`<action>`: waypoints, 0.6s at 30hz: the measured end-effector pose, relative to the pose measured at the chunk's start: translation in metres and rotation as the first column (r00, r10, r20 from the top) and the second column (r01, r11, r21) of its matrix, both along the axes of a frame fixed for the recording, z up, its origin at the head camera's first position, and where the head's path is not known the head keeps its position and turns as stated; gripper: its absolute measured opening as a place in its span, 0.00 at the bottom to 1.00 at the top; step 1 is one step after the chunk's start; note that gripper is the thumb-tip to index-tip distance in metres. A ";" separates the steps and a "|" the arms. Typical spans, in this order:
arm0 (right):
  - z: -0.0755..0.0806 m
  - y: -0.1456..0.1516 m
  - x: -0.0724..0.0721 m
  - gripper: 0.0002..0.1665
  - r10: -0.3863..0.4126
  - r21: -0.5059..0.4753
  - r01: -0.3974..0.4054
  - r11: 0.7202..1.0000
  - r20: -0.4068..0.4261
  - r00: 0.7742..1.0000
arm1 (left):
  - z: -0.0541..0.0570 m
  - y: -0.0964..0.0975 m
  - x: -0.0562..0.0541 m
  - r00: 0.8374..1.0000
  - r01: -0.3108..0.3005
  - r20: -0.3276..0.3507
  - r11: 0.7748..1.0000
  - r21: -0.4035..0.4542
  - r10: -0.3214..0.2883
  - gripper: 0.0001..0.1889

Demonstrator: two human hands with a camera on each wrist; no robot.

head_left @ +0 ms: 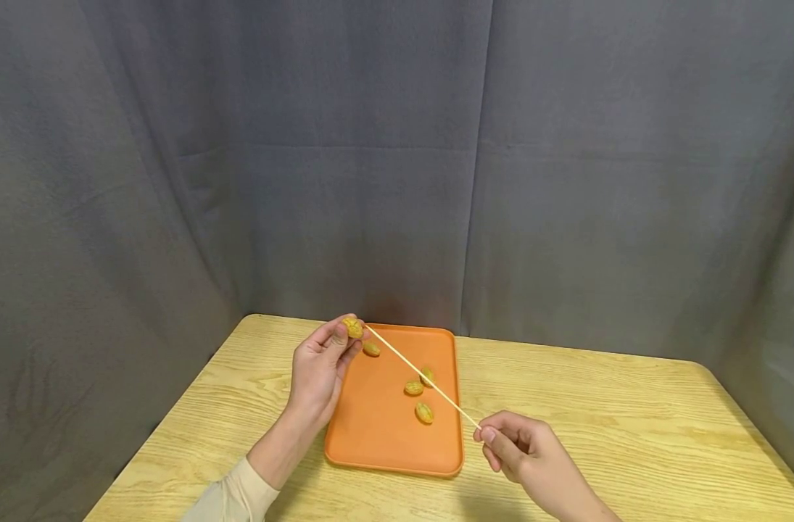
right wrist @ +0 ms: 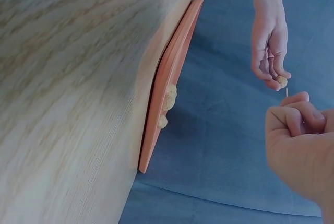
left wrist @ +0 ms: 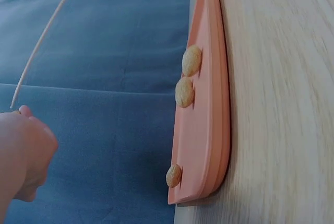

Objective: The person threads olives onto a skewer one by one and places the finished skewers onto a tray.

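- A thin pale stick (head_left: 444,395) crosses the middle of the head view, its long axis running from lower right to upper left; the upper-left end points at a yellow-green oval fruit (head_left: 353,327).
- In the left wrist view, the stick leans from the left edge up toward the top and to the right; in the right wrist view, only a short, nearly upright piece shows between the hands.
- The left hand (head_left: 318,371), left of centre, pinches that fruit between thumb and fingers; whether the stick's tip has entered it cannot be told.
- The right hand (head_left: 520,448), lower right, grips the stick's near end with thumb and curled fingers.
- Below the stick lies an orange tray (head_left: 377,435), its long axis running up the frame.
- Four similar fruits lie on it: one near the upper left (head_left: 370,349), its long axis close to level; one (head_left: 412,388) almost level; one (head_left: 424,413) slanting down to the right; one (head_left: 426,375) partly behind the stick.
- The tray rests on a wood-grain table (head_left: 566,406), with a grey curtain (head_left: 370,145) behind.
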State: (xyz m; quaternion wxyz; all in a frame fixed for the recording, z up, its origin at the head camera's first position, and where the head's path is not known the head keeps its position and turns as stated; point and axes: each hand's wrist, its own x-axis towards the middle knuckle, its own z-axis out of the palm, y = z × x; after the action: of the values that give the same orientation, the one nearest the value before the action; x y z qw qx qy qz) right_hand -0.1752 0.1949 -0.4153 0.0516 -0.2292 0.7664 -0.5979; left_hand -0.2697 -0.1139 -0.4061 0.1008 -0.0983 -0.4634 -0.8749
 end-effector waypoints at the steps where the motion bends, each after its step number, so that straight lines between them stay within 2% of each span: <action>1: 0.000 0.000 0.000 0.12 0.006 0.001 -0.006 1.000 -0.001 1.000 | 0.000 0.000 0.000 1.000 0.001 0.001 1.000 0.005 -0.001 0.22; 11: 0.002 -0.001 0.000 0.12 0.023 0.042 -0.024 0.999 0.008 1.000 | -0.001 -0.001 -0.001 1.000 0.004 0.016 1.000 -0.004 -0.004 0.20; 18: 0.001 0.000 0.000 0.11 0.008 0.081 -0.009 0.997 0.005 1.000 | -0.001 -0.001 -0.001 1.000 0.005 -0.008 0.999 -0.040 -0.005 0.19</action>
State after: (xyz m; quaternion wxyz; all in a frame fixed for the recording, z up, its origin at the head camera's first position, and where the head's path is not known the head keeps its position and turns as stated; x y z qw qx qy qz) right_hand -0.1754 0.1951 -0.4142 0.0653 -0.2286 0.7890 -0.5665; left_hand -0.2707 -0.1152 -0.4070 0.0986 -0.1049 -0.4801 -0.8653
